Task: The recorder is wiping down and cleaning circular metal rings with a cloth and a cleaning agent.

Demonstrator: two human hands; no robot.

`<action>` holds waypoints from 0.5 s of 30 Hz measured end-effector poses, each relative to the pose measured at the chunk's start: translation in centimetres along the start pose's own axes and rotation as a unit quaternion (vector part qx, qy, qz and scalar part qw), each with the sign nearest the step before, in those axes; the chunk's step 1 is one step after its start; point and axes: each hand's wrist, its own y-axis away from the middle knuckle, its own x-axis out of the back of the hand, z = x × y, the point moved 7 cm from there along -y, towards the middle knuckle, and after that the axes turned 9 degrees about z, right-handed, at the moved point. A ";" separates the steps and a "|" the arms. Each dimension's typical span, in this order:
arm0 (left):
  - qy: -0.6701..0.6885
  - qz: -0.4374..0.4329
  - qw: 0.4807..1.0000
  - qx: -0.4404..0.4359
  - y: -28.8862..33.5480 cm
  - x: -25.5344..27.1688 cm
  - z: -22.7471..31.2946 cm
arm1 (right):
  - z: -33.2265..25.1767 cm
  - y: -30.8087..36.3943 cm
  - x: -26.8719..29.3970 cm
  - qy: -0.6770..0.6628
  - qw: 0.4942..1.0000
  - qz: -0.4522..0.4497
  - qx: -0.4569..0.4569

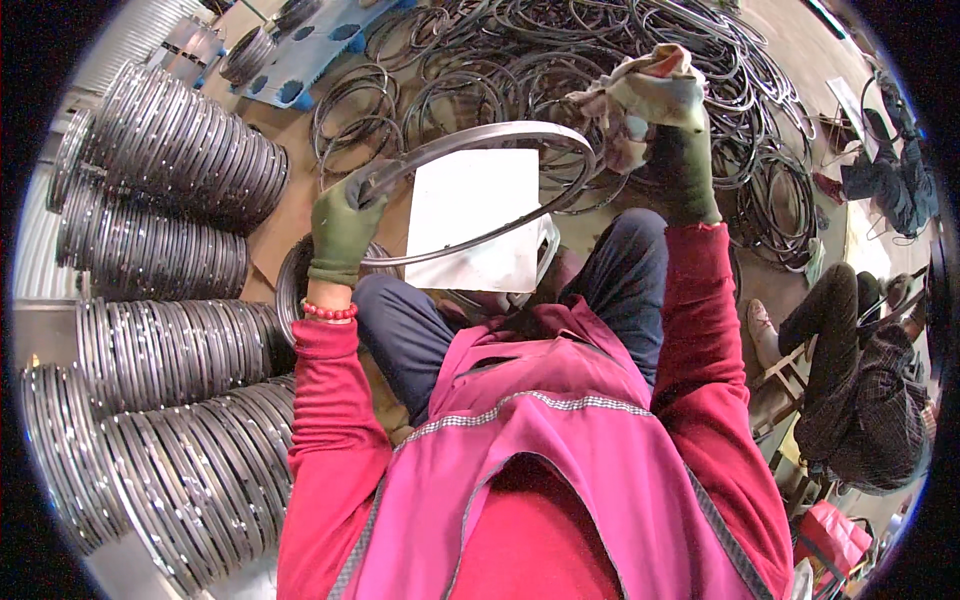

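Note:
My left hand (343,228), in a dark green glove with a red bead bracelet at the wrist, is closed around the left side of a thin grey hoop (490,134) that looks like a wheel rim. The hoop is tilted over a white rectangular panel (468,205) between my knees. My right hand (682,150), also gloved in green, is raised beyond the hoop's right side. It grips a crumpled, stained rag (622,125), and part of the rag hangs close to the hoop; whether they touch I cannot tell.
Tall stacks of similar hoops (185,150) line the left side. Loose hoops (540,70) lie heaped on the floor ahead and to the right. A blue pallet (310,55) is at the far left. On the right another person (860,400) sits on a low seat (785,385).

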 end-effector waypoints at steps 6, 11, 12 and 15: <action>-0.044 -0.012 0.998 -0.043 0.2 0.3 1.5 | 3.3 3.5 -8.3 0.328 0.899 -0.212 0.199; -0.136 -0.040 0.978 -0.150 -0.9 0.3 5.3 | 2.9 3.6 -9.8 0.510 0.820 -0.191 0.176; -0.174 -0.071 0.970 -0.155 -1.1 -0.2 6.9 | 2.7 3.8 -10.4 0.509 0.818 -0.166 0.211; -0.227 -0.085 0.940 -0.239 -1.3 -2.0 9.6 | 3.1 5.3 -14.5 0.530 0.784 -0.204 0.250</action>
